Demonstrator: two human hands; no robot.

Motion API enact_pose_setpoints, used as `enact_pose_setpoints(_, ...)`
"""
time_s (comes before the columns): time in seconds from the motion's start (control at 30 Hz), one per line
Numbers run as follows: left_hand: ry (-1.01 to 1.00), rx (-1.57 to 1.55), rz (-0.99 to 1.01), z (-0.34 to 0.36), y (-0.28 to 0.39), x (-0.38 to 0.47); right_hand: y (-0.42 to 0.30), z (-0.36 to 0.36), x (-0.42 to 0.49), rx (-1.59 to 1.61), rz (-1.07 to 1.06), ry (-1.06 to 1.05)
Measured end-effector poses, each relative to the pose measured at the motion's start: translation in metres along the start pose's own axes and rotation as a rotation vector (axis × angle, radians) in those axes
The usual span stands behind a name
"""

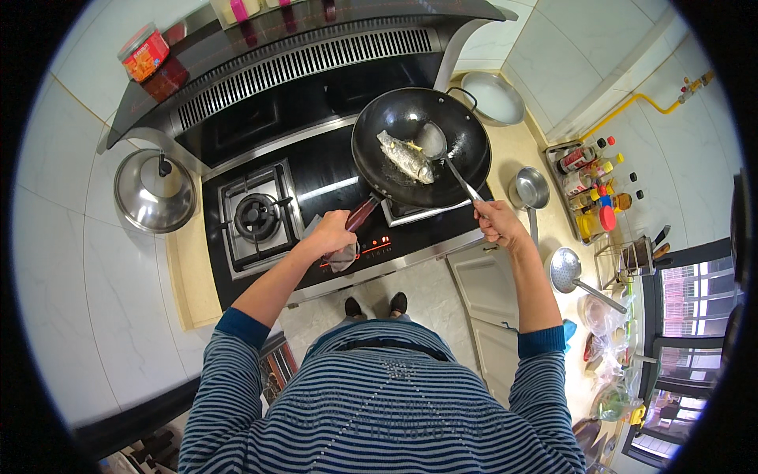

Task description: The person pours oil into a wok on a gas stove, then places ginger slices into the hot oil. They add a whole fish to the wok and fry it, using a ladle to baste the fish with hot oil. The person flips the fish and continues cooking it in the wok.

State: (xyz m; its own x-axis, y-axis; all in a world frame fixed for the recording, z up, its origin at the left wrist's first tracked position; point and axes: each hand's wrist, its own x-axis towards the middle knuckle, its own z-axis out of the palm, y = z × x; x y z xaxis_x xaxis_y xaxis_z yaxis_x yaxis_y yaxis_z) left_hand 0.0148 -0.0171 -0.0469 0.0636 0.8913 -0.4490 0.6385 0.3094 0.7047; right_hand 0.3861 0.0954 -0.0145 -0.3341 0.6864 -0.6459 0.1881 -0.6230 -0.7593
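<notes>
My left hand (333, 232) grips the reddish-brown handle (362, 213) of a black wok, with a grey cloth (343, 259) hanging below my fingers. The wok (388, 112) sits over the right burner. Inside it lies a whole fish (405, 157), its skin silvery and glossy with oil, small yellow bits on its upper side. My right hand (499, 223) is closed around the metal handle of a ladle (435, 141). The ladle's bowl rests in the wok just right of the fish, close against it; I cannot tell whether they touch.
A bare gas burner (257, 216) is on the left, beside a domed steel lid (155, 189). Rightward stand a shallow metal pan (494, 98), a steel dipper (529, 187), a skimmer (565, 269) and a rack of condiment bottles (592, 189). The range hood (308, 65) overhangs the back.
</notes>
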Motion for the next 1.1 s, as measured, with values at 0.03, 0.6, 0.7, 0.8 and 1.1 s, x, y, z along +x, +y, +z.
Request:
enact_pose_setpoints(0.03,0.009,0.005,0.008,0.0,0.0,0.001,0.0,-0.002,-0.001,-0.057,-0.016,0.022)
enact_pose_setpoints(0.6,0.005,-0.002,-0.006,-0.002,-0.003,0.004,0.031,0.062,-0.048,-1.189,-0.489,0.262)
enact_pose_setpoints(0.7,0.007,-0.011,-0.003,-0.003,-0.004,0.005,0.039,0.069,-0.045,-1.32,-0.492,0.356)
enact_pose_setpoints(0.8,0.007,-0.002,-0.008,-0.002,-0.004,0.006,0.047,0.077,-0.044,-1.434,-0.515,0.399)
enact_pose_setpoints(1.1,0.002,0.014,-0.024,-0.006,0.0,0.007,0.045,0.076,-0.04,-1.195,-0.592,0.465)
